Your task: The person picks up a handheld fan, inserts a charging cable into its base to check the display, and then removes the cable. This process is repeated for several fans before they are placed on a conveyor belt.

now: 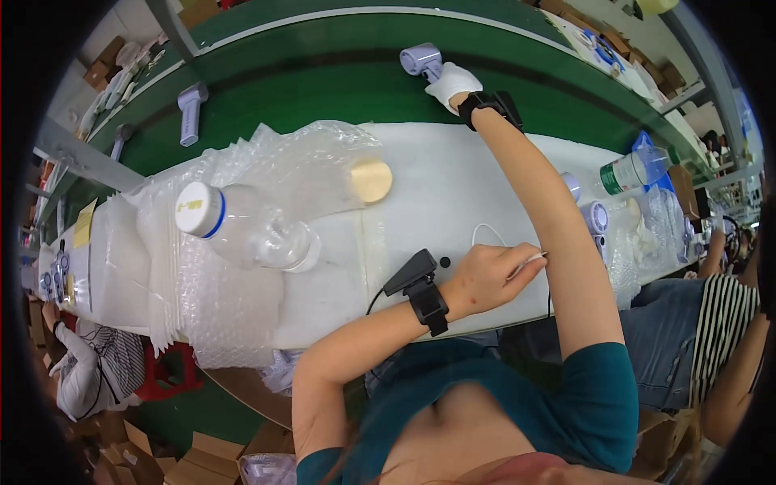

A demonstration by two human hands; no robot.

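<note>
My right hand (455, 84), in a white glove, reaches far over the green belt (323, 89). Its fingers are closed round the handle of a lavender handheld fan (421, 60) with a round head. Near the table's front edge, my left hand (491, 276) is bare and pinches a thin white cable (529, 263) close to its end. A loop of that cable lies on the white table top behind the hand. My right forearm crosses above the table, partly covering another lavender fan (596, 217) that lies beside it.
A second fan (190, 115) lies on the belt at the left. Bubble wrap sheets (234, 307) cover the table's left, with a clear plastic jar (250, 222) and a round cream disc (372, 180). A green-labelled bottle (621, 175) lies at right. Other people sit on both sides.
</note>
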